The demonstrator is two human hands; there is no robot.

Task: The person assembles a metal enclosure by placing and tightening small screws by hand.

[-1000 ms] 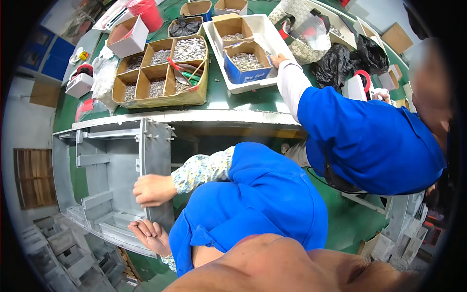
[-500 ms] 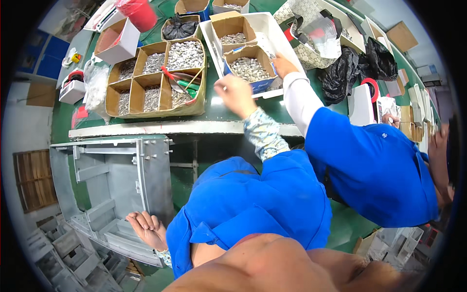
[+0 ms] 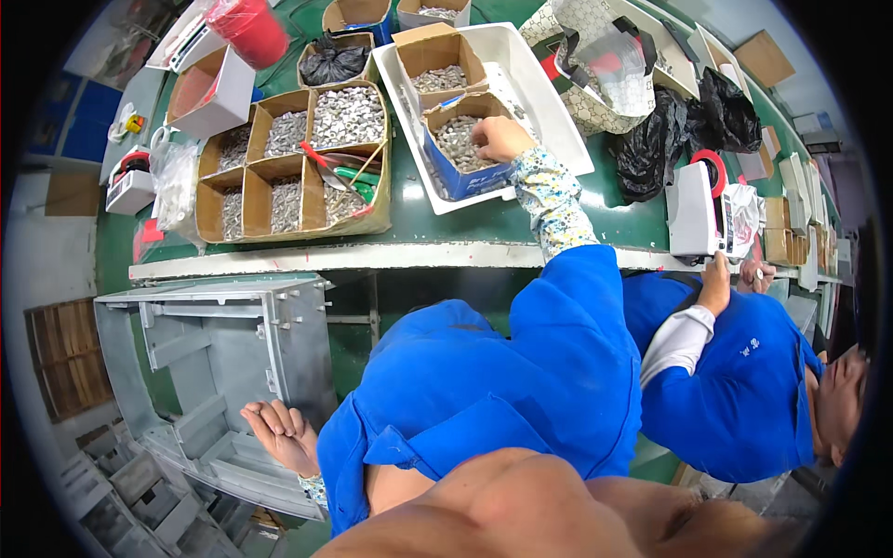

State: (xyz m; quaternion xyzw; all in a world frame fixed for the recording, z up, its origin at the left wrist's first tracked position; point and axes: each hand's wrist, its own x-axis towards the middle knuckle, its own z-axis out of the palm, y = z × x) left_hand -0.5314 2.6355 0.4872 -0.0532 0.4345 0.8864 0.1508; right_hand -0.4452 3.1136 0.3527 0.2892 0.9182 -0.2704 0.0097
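So the biggest thing here is the long green worktable (image 3: 633,223), running across the whole top of the view with a pale front edge. Below it on the left sits a grey metal-looking housing (image 3: 307,353), open-faced with little posts poking out its right side. Off to the right there's a co-worker in blue (image 3: 726,409), one hand right by the table edge. Back on the tabletop you've got a divided cardboard box (image 3: 298,232), six compartments of small grey parts, and just right of it a white tray (image 3: 558,112) holding two cartons. The near one's a blue carton (image 3: 460,177), and the right hand (image 3: 505,139) is dipped into it, fingers bent down onto the parts; can't tell if they've pinched any. The left hand (image 3: 286,437) hangs in front of the housing, fingers loosely curled, and I can't see whether there's anything in them. Smallest of all are the grey parts (image 3: 456,139) themselves, heaped inside that blue carton.
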